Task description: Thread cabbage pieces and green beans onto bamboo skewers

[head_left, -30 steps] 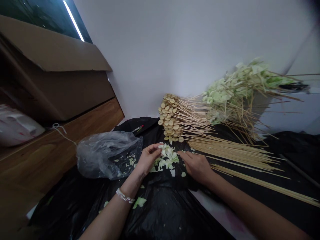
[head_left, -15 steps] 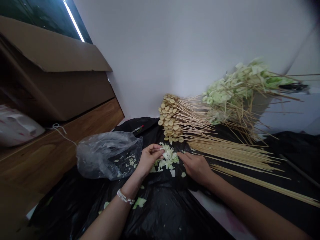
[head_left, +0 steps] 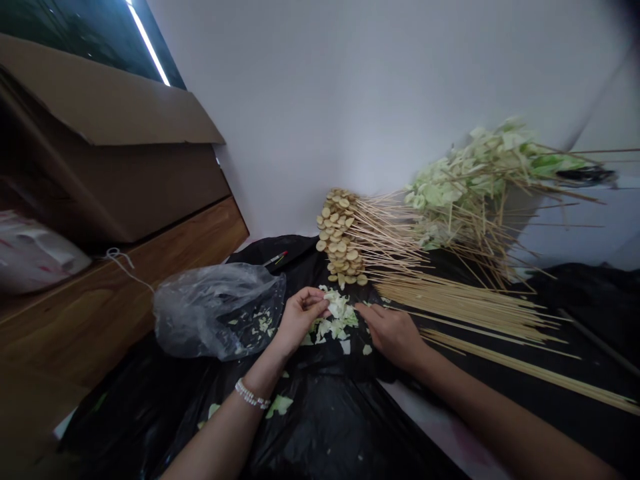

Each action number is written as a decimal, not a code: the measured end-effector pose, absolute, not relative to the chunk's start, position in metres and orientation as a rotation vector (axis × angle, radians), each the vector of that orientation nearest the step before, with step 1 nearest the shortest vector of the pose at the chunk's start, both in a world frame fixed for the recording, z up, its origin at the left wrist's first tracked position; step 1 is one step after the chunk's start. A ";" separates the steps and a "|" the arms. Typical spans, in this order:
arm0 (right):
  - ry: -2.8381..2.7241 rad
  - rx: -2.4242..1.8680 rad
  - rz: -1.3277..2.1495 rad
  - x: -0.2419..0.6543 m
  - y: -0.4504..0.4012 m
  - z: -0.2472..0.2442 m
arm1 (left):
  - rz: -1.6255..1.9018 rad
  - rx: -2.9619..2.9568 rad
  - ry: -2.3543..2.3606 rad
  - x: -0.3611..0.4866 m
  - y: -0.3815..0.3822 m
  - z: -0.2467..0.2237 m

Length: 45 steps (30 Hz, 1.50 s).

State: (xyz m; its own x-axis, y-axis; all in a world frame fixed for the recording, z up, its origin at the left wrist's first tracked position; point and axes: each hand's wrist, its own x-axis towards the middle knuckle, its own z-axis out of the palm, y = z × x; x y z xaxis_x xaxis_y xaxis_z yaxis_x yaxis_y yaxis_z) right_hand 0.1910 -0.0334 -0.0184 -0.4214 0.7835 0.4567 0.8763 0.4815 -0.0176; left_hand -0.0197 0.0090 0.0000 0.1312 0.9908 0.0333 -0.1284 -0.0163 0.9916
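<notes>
- While your left hand (head_left: 300, 319) pinches a pale cabbage piece (head_left: 327, 311) between thumb and fingertips, your right hand (head_left: 393, 335) lies loosely spread, its fingers (head_left: 373, 315) just beside the pile of chopped cabbage (head_left: 336, 327).
- A beaded bracelet (head_left: 251, 394) circles your left wrist, on the near side of the pile.
- Under the pile, a black plastic sheet (head_left: 325, 427) carries stray cabbage scraps (head_left: 279, 405) on the pile's near side.
- Just left of the pile lies a crumpled clear plastic bag (head_left: 217, 310) with scraps inside.
- Behind the pile, bamboo skewers threaded with tan round slices (head_left: 340, 240) are stacked, a marker pen (head_left: 275, 258) lying to their left.
- Right of the pile, bare bamboo skewers (head_left: 465, 303) lie in long bundles.
- Farther back and right of the pile, skewers loaded with pale green leaf pieces (head_left: 440, 193) form a heap.
- Well left of the pile, a cardboard box (head_left: 100, 153) stands above the wooden desk (head_left: 125, 280).
</notes>
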 end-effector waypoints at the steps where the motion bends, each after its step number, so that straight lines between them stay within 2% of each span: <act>1: -2.329 -1.389 -0.310 0.191 -0.033 -0.018 | 1.194 1.195 1.005 -0.020 0.009 0.000; 18: -2.321 -1.359 -0.259 0.193 -0.031 -0.020 | 1.109 1.394 1.000 -0.018 0.009 -0.009; 22: -2.186 -1.379 -0.321 0.201 -0.026 -0.018 | 1.107 1.730 1.058 -0.018 0.005 -0.007; 27: -2.131 -1.342 -0.369 0.204 -0.023 -0.019 | 0.750 2.409 0.983 -0.017 -0.003 -0.004; 30: -2.138 -1.319 -0.380 0.203 -0.022 -0.020 | 0.607 2.556 0.978 -0.017 -0.003 -0.006; 40: -2.148 -1.308 -0.353 0.202 -0.023 -0.021 | 1.140 2.027 1.349 -0.025 0.012 -0.015; 45: -2.186 -1.306 -0.340 0.200 -0.025 -0.024 | 1.281 1.511 1.185 -0.024 0.016 -0.014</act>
State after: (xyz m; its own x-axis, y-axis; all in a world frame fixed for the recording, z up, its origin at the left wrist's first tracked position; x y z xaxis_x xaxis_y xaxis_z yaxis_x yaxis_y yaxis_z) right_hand 0.1997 -0.0250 -0.0236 -0.3652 0.7245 0.5846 0.8678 0.4922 -0.0678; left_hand -0.0241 0.0162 -0.0139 0.0443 0.9728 0.2274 0.1514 -0.2316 0.9610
